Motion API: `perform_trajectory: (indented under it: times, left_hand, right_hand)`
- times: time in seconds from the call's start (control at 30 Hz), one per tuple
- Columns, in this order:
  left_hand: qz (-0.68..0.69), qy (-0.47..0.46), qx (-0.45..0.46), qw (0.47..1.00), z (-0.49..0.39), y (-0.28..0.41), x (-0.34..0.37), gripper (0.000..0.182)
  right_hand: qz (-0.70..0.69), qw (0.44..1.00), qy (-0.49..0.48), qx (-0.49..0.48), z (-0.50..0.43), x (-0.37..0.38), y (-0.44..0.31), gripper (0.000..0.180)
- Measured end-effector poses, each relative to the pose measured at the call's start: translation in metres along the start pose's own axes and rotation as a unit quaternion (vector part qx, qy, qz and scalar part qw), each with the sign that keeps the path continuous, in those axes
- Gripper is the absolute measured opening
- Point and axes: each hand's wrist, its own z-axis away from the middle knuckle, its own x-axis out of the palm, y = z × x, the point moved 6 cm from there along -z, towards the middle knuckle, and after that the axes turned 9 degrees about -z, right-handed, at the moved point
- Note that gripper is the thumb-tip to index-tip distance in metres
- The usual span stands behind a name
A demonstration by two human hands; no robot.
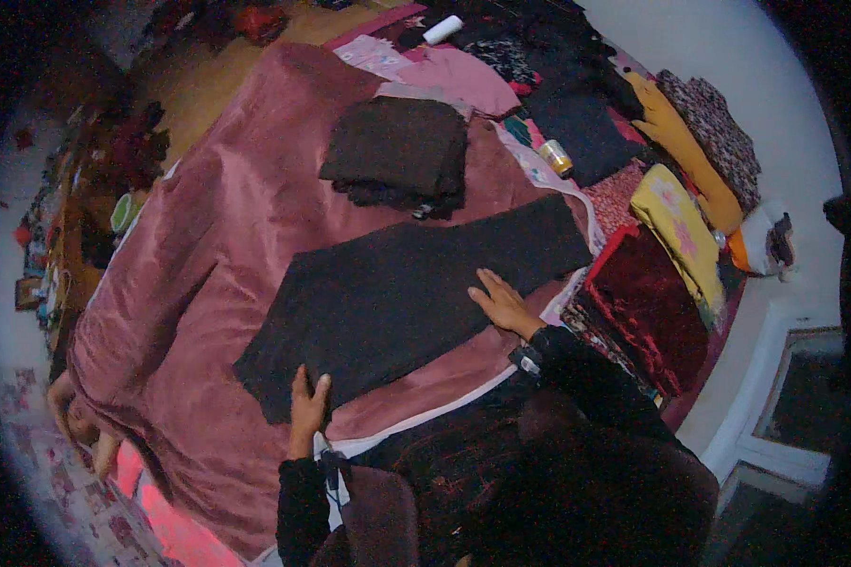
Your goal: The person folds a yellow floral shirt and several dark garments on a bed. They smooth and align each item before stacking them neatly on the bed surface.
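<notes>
A dark grey garment [397, 298], folded into a long strip, lies slantwise over a mauve plush blanket [184, 283]. At its lower left end my left hand [308, 404] touches the edge, thumb apart from the fingers; part of the fingers may be hidden under the cloth. My right hand [502, 303] rests flat on the near edge towards the right end, fingers spread. Just beyond the strip sits a stack of folded dark brown cloth [397, 145].
Folded clothes lie on the right: dark red velvet [645, 305], a yellow flowered cloth [677, 234], and mustard cloth [688, 149]. A small jar [555, 157] and a white cylinder [443, 30] lie among textiles. Another person's bare limb [78, 425] shows at lower left.
</notes>
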Motion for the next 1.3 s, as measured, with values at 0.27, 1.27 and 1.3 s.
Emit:
perform_trajectory:
  times: [0.27, 1.27, 1.3]
  left_hand:
    - [-0.147, 0.165, 0.263, 0.939, -0.012, 0.091, -0.013, 0.072]
    - [-0.154, 0.184, 0.292, 0.926, -0.015, 0.115, 0.011, 0.07]
    - [-0.145, 0.182, 0.292, 0.928, -0.016, 0.113, 0.011, 0.07]
  right_hand:
    - [-0.154, 0.967, 0.181, 0.087, -0.018, -0.047, 0.03, 0.057]
    - [-0.518, 0.7, 0.443, 0.212, -0.016, -0.095, 0.171, 0.02]
    - [-0.522, 0.716, 0.412, 0.211, -0.017, -0.097, 0.167, 0.019]
